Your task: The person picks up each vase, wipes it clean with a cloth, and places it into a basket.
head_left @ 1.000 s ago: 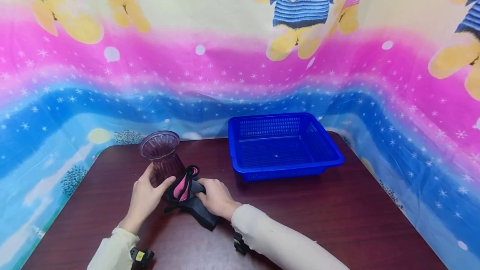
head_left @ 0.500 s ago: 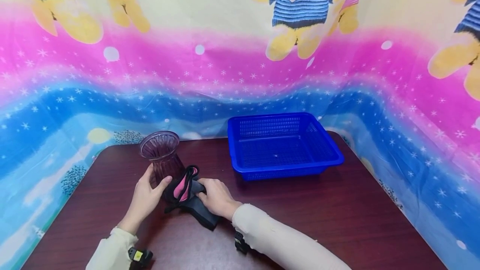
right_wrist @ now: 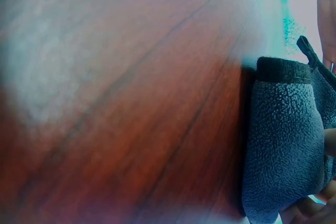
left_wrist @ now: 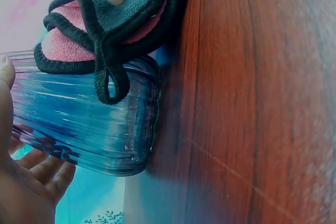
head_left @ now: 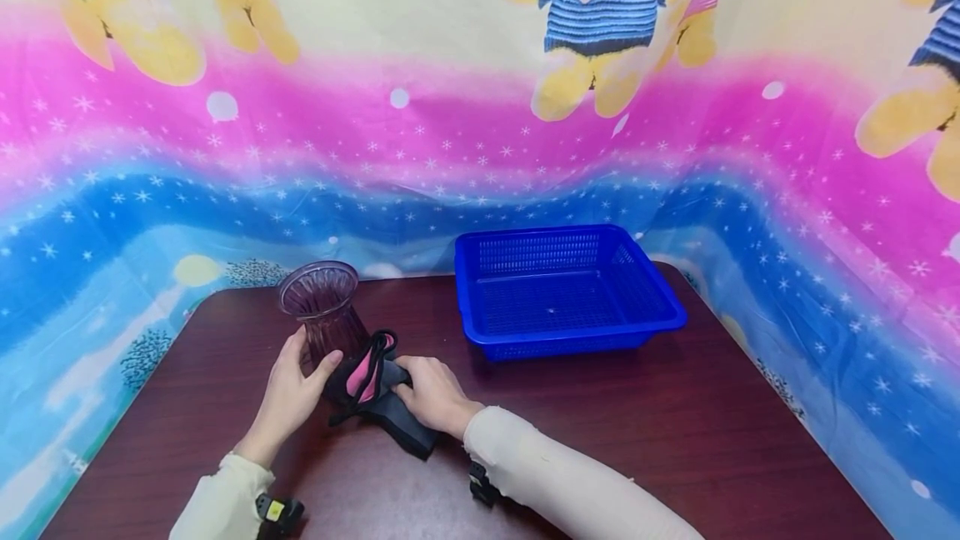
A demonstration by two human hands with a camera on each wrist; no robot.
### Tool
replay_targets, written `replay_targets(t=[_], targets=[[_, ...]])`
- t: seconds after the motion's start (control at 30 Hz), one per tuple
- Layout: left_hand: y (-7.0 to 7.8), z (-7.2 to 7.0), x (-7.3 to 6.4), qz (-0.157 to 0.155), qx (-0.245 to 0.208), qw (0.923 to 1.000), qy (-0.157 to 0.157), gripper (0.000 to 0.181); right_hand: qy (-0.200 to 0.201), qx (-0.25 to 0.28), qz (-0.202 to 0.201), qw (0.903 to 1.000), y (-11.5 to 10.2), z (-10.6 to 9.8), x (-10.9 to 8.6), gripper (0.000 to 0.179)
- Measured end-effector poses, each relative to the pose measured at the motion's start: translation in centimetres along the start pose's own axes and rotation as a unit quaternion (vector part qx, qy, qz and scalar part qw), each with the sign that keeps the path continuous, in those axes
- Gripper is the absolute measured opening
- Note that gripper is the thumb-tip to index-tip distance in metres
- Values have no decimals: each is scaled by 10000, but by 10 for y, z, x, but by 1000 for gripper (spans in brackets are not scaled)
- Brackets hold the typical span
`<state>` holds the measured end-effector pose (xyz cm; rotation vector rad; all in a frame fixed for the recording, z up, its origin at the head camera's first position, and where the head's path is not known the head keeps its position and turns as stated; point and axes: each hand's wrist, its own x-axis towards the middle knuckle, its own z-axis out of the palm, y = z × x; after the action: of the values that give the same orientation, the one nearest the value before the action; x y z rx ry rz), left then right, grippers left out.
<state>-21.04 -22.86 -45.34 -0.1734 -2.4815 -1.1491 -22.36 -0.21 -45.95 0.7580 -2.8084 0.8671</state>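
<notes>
Two pale sleeves [head_left: 558, 473] are cut off by the head view's bottom edge. At lower centre, the right hand [head_left: 435, 394] pinches one grey-and-pink cloth [head_left: 408, 430], some fingertips hidden by the folds. Just left, the left hand [head_left: 291, 390] grips one purple glass vase [head_left: 330, 332], fingers partly behind it; the cloth hides its lower right side. One blue basket [head_left: 558, 351] sits right of centre on one brown table [head_left: 637, 432]. Behind, one printed curtain [head_left: 412, 140] runs past the top.
</notes>
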Motion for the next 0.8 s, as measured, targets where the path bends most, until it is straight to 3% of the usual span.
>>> replay_targets(t=[0.47,0.8], targets=[[-2,0,0,35,98,9999,108,65,21,-35,4,10000,-5,1,4,21],[-4,1,-1,-3,-61,10000,78,63,176,235,3,9996,-16,-16,15,23]])
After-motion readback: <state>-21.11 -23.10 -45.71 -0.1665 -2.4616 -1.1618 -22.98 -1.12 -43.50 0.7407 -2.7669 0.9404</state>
